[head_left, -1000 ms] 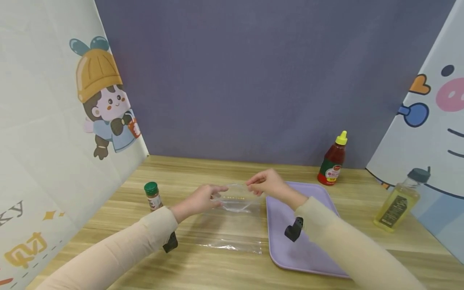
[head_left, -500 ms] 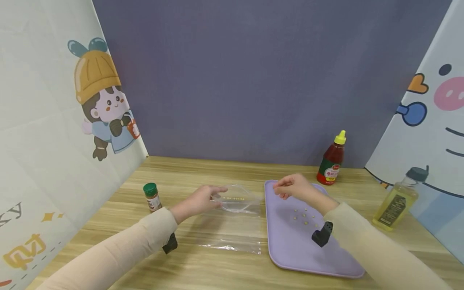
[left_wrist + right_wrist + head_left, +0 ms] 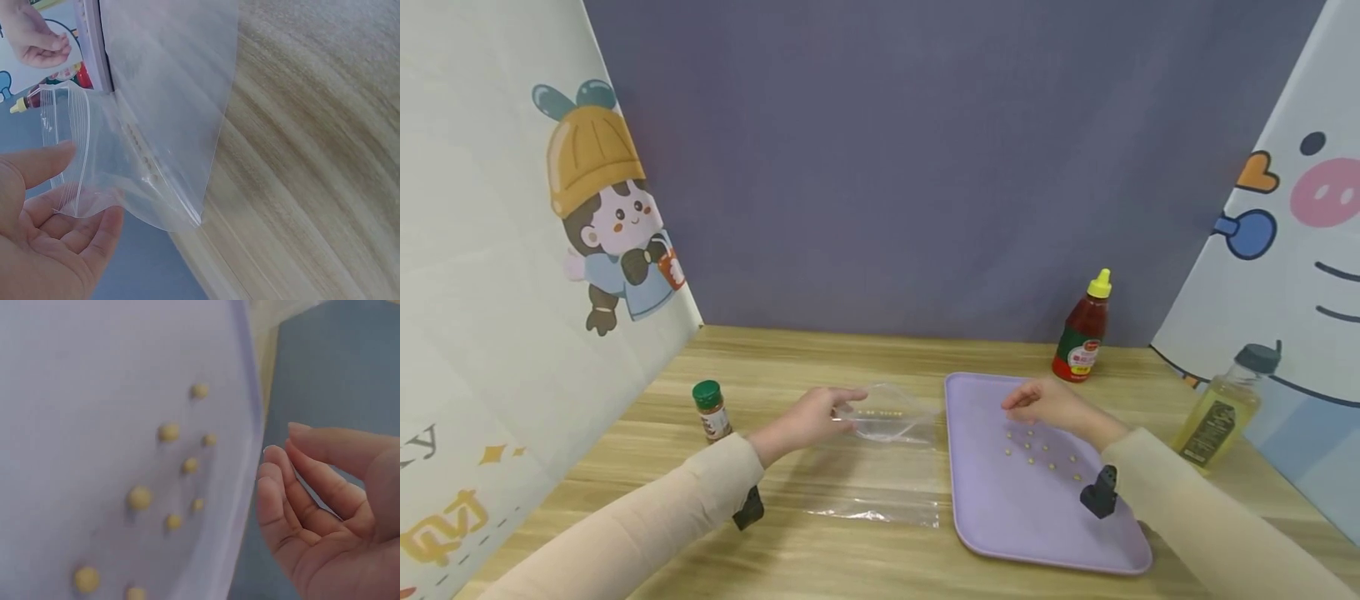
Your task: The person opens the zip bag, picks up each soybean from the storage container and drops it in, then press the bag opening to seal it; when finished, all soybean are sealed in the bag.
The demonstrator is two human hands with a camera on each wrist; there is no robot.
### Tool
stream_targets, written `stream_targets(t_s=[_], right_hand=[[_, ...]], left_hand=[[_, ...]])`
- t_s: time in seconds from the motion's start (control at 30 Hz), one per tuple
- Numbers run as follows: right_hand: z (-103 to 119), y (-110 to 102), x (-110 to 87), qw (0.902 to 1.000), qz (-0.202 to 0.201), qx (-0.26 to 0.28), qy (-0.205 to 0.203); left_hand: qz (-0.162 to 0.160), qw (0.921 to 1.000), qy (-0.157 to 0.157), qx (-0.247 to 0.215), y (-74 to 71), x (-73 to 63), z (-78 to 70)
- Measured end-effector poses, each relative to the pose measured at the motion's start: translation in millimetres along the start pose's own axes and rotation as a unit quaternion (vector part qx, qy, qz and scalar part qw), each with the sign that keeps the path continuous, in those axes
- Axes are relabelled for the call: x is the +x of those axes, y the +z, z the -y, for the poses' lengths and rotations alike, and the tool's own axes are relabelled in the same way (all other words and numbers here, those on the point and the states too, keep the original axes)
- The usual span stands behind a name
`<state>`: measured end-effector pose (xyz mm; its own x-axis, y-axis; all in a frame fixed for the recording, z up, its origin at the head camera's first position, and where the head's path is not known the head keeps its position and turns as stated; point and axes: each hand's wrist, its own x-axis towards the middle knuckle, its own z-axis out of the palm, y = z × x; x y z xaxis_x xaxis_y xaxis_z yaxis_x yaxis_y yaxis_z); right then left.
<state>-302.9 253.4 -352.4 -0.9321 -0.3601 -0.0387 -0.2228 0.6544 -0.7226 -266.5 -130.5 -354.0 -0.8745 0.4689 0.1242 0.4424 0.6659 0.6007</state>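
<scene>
A clear zip bag [image 3: 880,467] lies on the table with its mouth raised and spread. My left hand [image 3: 816,417] holds the left edge of that mouth between thumb and fingers; in the left wrist view the thumb [image 3: 47,164] and fingers stand apart around the plastic. Several small yellow grains, like soybeans [image 3: 880,413], show in a row inside the bag. More soybeans [image 3: 139,498] are scattered on the purple tray [image 3: 1000,521]. Over the tray's far part hovers my right hand [image 3: 1047,404], fingers loosely bent, with nothing visible between them.
Left of the bag stands a spice jar [image 3: 711,410] with a green lid, close to my left forearm. Behind the tray is a red sauce bottle [image 3: 1081,337]. An oil bottle [image 3: 1217,417] stands at the right. A dark curtain [image 3: 880,167] backs the table.
My right hand has left the bag's mouth and moved right over the tray, uncovering the soybeans there. My left hand stays at the bag. The head view has shifted slightly.
</scene>
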Motion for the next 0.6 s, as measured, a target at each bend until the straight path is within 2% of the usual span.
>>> stream_targets(t_s=[0.1, 0.23, 0.37, 0.6], right_hand=[[-9, -1, 3.0, 0.9997, 0.012, -0.007, 0.017], [-20, 0, 8.3, 0.9982, 0.049, -0.023, 0.027], [-27, 2, 12.3, 0.9967, 0.076, -0.022, 0.021], [-32, 4, 16.1, 0.9958, 0.089, -0.021, 0.01]], left_hand=[[0.0, 1.0, 0.003, 0.004, -0.4, -0.1, -0.2], [0.002, 1.0, 0.005, 0.007, -0.3, -0.5, -1.0], [0.006, 0.9999, 0.005, 0.006, 0.4, -0.2, -0.9], [0.006, 0.9998, 0.014, 0.008, -1.1, -0.6, -1.4]])
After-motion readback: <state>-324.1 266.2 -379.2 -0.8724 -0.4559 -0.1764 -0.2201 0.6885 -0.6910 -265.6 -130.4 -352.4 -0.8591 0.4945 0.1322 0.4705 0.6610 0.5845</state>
